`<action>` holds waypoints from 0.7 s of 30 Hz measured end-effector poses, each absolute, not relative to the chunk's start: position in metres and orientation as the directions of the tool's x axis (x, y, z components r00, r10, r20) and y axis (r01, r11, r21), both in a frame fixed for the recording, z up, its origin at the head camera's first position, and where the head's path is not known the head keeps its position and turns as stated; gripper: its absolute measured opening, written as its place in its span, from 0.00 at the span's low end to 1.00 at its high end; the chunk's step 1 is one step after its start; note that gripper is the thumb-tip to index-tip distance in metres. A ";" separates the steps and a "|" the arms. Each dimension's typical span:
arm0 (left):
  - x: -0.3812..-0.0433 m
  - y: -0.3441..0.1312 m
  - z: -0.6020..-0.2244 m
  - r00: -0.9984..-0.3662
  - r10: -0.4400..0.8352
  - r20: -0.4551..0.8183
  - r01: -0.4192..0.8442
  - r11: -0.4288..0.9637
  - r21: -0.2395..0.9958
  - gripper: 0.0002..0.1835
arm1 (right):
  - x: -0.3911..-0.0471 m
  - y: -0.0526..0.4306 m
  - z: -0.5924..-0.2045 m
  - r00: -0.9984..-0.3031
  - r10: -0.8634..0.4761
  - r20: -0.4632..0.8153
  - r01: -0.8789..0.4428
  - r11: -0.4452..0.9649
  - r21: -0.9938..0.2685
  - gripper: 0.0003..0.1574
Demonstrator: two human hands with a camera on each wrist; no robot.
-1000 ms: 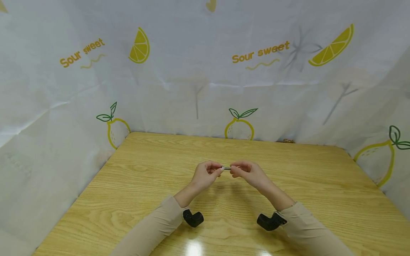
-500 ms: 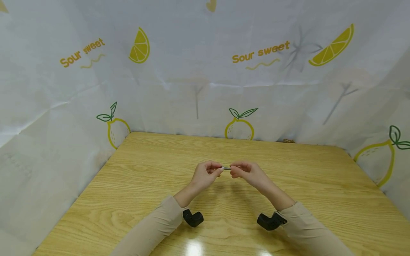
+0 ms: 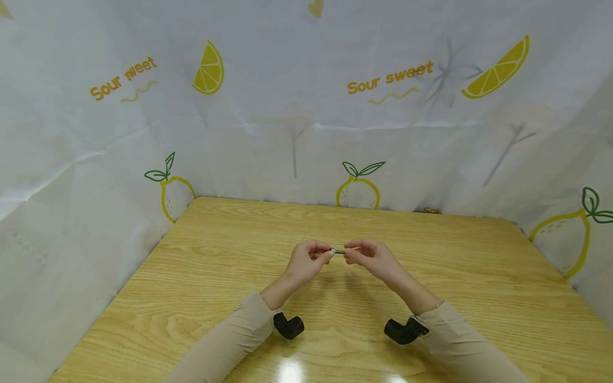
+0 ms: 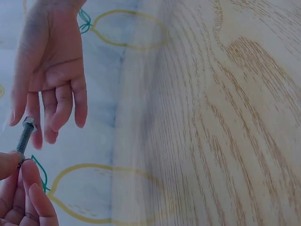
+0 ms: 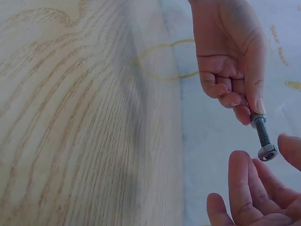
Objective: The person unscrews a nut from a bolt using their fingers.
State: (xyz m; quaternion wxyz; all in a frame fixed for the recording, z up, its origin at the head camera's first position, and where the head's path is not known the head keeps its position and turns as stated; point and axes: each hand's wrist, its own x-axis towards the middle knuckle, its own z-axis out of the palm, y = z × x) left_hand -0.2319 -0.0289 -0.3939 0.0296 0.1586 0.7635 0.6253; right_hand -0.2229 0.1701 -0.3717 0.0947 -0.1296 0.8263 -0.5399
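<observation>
In the head view my left hand (image 3: 306,261) pinches one end of a metal bolt (image 3: 339,252), held level above the table. Threads show along the bolt (image 5: 264,134) in the right wrist view, and a hex nut (image 5: 267,153) sits at its far end. A ring-like metal piece (image 5: 257,118) lies close by the left thumb; that end of the bolt is hidden by the fingers. My right hand (image 3: 378,260) is spread around the nut end, its thumb (image 5: 292,149) and fingers (image 5: 239,176) standing apart from the nut.
Under both hands is a wood-grain table (image 3: 215,250). A white curtain (image 3: 268,106) with lemon prints hangs behind it and along the sides. Black wrist mounts (image 3: 289,326) jut from both beige sleeves (image 3: 234,332).
</observation>
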 end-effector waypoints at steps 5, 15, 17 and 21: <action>-0.233 -0.029 -0.394 -0.951 0.270 0.153 0.205 0.179 0.962 0.11 | -0.223 0.170 -0.372 -0.953 -0.303 -0.023 -0.108 0.409 -0.906 0.25; -0.233 -0.029 -0.394 -0.947 0.274 0.166 0.218 0.171 0.961 0.12 | -0.222 0.170 -0.371 -0.945 -0.328 -0.015 -0.114 0.372 -0.921 0.30; -0.233 -0.029 -0.395 -0.947 0.274 0.168 0.220 0.170 0.961 0.12 | -0.223 0.170 -0.371 -0.941 -0.336 -0.030 -0.105 0.377 -0.920 0.30; -0.233 -0.030 -0.395 -0.947 0.273 0.169 0.222 0.174 0.960 0.11 | -0.224 0.169 -0.371 -0.941 -0.336 -0.037 -0.100 0.380 -0.920 0.27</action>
